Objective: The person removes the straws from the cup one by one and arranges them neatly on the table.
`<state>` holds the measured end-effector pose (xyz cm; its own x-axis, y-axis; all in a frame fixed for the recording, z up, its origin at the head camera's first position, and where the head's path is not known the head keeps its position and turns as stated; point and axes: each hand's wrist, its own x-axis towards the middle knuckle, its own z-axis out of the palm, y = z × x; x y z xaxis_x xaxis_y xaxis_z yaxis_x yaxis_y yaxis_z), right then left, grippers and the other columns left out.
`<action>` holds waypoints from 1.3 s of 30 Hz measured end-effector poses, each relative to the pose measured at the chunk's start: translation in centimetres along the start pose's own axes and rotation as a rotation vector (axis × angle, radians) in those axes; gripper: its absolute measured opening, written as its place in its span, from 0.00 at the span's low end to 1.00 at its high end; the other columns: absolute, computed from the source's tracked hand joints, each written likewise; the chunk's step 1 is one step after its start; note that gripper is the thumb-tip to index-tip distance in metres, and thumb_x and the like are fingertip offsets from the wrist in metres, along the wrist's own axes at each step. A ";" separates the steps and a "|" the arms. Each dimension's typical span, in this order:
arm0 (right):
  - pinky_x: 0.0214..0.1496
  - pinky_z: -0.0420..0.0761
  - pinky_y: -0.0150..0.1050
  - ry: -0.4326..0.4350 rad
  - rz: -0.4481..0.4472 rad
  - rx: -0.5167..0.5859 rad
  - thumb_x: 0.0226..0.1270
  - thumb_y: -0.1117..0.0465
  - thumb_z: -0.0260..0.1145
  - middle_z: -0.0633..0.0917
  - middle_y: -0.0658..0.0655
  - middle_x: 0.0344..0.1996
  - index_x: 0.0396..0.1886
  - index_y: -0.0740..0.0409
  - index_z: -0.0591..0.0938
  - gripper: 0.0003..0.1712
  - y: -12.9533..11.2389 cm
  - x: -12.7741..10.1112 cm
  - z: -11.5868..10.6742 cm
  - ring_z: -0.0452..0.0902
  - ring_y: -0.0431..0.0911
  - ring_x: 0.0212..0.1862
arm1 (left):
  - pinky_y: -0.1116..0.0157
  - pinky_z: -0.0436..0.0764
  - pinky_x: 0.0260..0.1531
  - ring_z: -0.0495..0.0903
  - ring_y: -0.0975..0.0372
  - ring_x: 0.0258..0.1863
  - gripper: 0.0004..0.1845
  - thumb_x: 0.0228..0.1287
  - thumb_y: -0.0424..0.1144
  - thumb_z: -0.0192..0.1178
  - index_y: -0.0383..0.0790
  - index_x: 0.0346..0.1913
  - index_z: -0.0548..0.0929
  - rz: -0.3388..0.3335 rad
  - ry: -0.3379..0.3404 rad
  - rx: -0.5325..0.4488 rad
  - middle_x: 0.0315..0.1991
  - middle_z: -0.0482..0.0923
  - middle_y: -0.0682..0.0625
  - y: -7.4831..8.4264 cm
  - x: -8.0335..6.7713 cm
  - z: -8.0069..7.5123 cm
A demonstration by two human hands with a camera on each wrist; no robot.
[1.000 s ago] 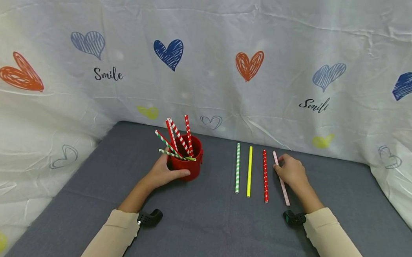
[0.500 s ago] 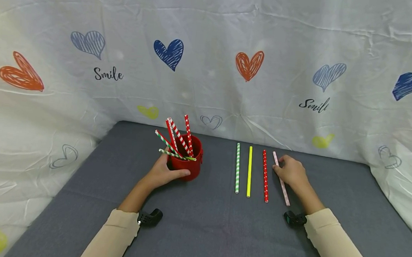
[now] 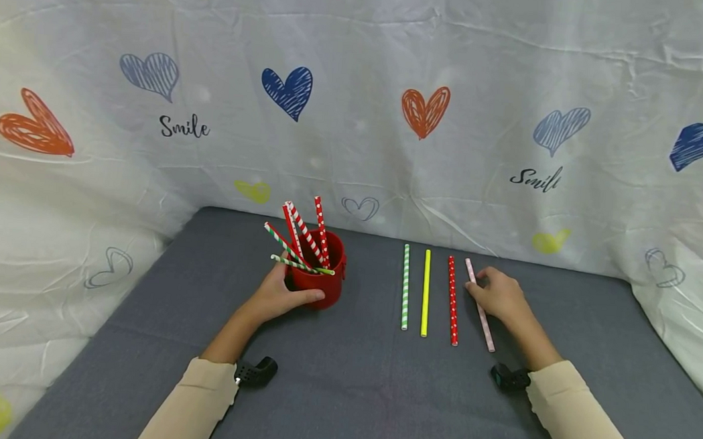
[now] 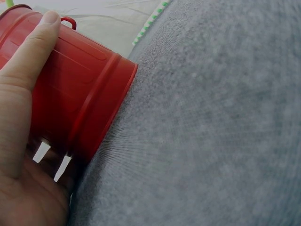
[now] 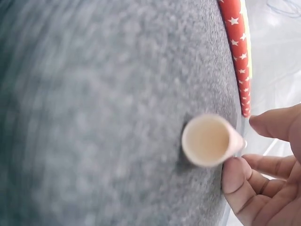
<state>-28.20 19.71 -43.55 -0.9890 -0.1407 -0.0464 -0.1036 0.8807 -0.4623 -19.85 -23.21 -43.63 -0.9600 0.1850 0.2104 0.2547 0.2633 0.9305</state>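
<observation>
The right hand [image 3: 500, 296] lies over the pink straw [image 3: 479, 313], the rightmost of four straws laid side by side on the tabletop [image 3: 341, 393]. The straw's long axis runs away from the person, toward the backdrop, and tilts a little so that its near end sits further right. The grip is on the far half: the fingertips [image 5: 237, 176] curl against the straw's side, and the near half pokes out free toward the wrist, so the right wrist view looks straight into its open end [image 5: 207, 140]. The hand pinches it lightly; whether it is lifted off the cloth I cannot tell.

Just left of it lies the red straw [image 3: 452, 299], near but apart, then the yellow straw [image 3: 425, 292] and the green straw [image 3: 405, 286], all roughly parallel.

The left hand [image 3: 277, 294] is well apart, wrapped round the red cup [image 3: 320, 281], thumb [image 4: 29, 56] along its wall. The cup stands upright and holds more straws [image 3: 302, 240]. For the pink straw the right hand is plainly nearer.
</observation>
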 end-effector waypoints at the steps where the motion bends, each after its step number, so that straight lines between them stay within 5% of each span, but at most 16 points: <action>1: 0.32 0.75 0.47 -0.001 0.002 0.008 0.72 0.52 0.63 0.81 0.58 0.26 0.56 0.74 0.75 0.28 0.0 -0.1 0.0 0.76 0.51 0.29 | 0.47 0.71 0.61 0.68 0.50 0.64 0.48 0.55 0.32 0.75 0.38 0.75 0.57 0.000 0.000 0.000 0.67 0.68 0.41 0.0 0.0 0.0; 4: 0.28 0.73 0.43 -0.005 0.008 0.032 0.72 0.52 0.62 0.79 0.56 0.23 0.56 0.74 0.75 0.28 0.0 -0.2 -0.1 0.75 0.47 0.25 | 0.46 0.70 0.61 0.68 0.49 0.65 0.48 0.55 0.32 0.74 0.38 0.75 0.57 0.005 0.004 -0.002 0.67 0.68 0.40 0.0 -0.1 -0.1; 10: 0.25 0.74 0.41 0.017 -0.015 0.089 0.74 0.54 0.61 0.80 0.53 0.20 0.56 0.74 0.75 0.25 0.0 -0.4 -0.2 0.77 0.43 0.19 | 0.46 0.72 0.60 0.68 0.52 0.64 0.49 0.54 0.32 0.76 0.44 0.75 0.58 0.049 0.010 -0.005 0.67 0.68 0.45 -2.9 0.7 0.0; 16: 0.24 0.75 0.41 0.143 -0.054 0.111 0.74 0.57 0.60 0.82 0.57 0.24 0.53 0.74 0.77 0.22 0.1 -0.3 -0.4 0.77 0.46 0.22 | 0.48 0.73 0.59 0.69 0.56 0.64 0.48 0.54 0.37 0.77 0.50 0.74 0.59 0.058 0.005 -0.019 0.66 0.69 0.50 -3.8 1.0 0.0; 22: 0.27 0.73 0.43 0.246 -0.131 0.131 0.74 0.57 0.60 0.83 0.60 0.28 0.50 0.70 0.81 0.18 -1.5 0.1 -0.6 0.75 0.49 0.25 | 0.48 0.73 0.59 0.68 0.55 0.64 0.49 0.53 0.35 0.77 0.49 0.74 0.58 0.035 0.014 -0.009 0.67 0.69 0.49 -3.7 0.9 0.0; 32: 0.29 0.73 0.45 0.254 -0.258 0.154 0.71 0.61 0.63 0.82 0.59 0.27 0.47 0.69 0.82 0.14 -6.5 1.0 0.0 0.73 0.48 0.24 | 0.47 0.72 0.60 0.67 0.49 0.65 0.49 0.55 0.32 0.75 0.37 0.75 0.56 0.001 0.008 -0.008 0.67 0.68 0.40 0.0 -0.1 0.0; 39: 0.30 0.74 0.45 0.223 -0.335 0.174 0.70 0.62 0.64 0.81 0.58 0.27 0.47 0.69 0.83 0.14 -10.0 1.7 0.8 0.73 0.49 0.25 | 0.46 0.71 0.61 0.68 0.48 0.65 0.49 0.55 0.31 0.75 0.37 0.75 0.57 -0.004 0.008 -0.007 0.67 0.68 0.40 0.3 -0.1 0.1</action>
<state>-28.74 10.30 -39.75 -0.9044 -0.2876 0.3151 -0.4221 0.7112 -0.5622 -19.68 -23.05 -43.39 -0.9619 0.1764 0.2090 0.2501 0.2574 0.9334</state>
